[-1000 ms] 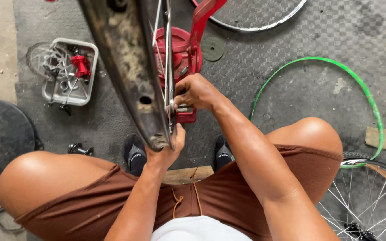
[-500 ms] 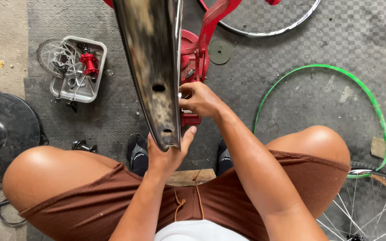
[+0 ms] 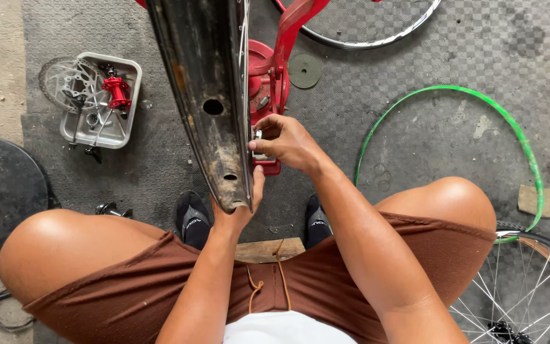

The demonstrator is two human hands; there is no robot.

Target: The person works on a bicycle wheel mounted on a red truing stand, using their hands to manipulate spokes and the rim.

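A worn dark bicycle rim [image 3: 205,95] stands upright in a red truing stand [image 3: 268,76] in front of me, its inner channel with drilled holes facing up. My left hand [image 3: 240,207] grips the near bottom edge of the rim from below. On the rim's right side my right hand [image 3: 288,143] pinches a small metal tool at a spoke. The spokes show as thin silver lines along the rim's right side.
A grey tray [image 3: 97,130] with a red hub, disc rotor and small parts lies at the left. A green rim [image 3: 510,127] lies on the mat at right, a spoked wheel [image 3: 529,286] at bottom right, another rim [image 3: 377,38] at the top, a black disc [image 3: 1,191] at far left.
The rim has shifted and fills more of the view. My right hand has dropped slightly along the rim's right side; my left hand keeps its hold at the bottom.
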